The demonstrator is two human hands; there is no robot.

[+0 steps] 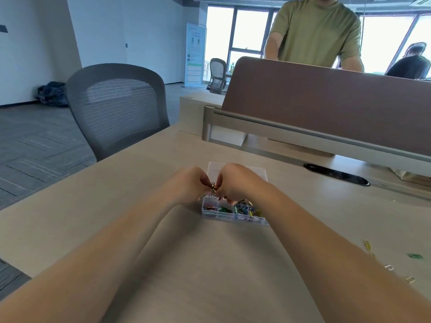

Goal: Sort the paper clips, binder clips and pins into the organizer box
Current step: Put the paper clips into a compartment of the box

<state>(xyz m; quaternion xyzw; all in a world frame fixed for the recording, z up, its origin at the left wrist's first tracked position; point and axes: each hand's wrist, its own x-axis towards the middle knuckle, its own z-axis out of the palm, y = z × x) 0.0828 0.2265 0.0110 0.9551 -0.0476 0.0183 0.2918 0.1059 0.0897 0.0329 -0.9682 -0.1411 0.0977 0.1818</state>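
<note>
The left hand (189,185) and right hand (235,183) meet at the centre of the frame, fingers curled, pinching 1 small tangle of clips (213,188) between them just above the box (233,217). The box is clear, its lid (261,171) open behind the hands, and it sits on the desk (210,264) with coloured clips in the near compartments. Loose clips (367,244) lie well apart at lower right. Upper left stands a grey chair (116,106) — upper right a brown partition (326,101), with a person (314,31) in a green shirt behind it.
</note>
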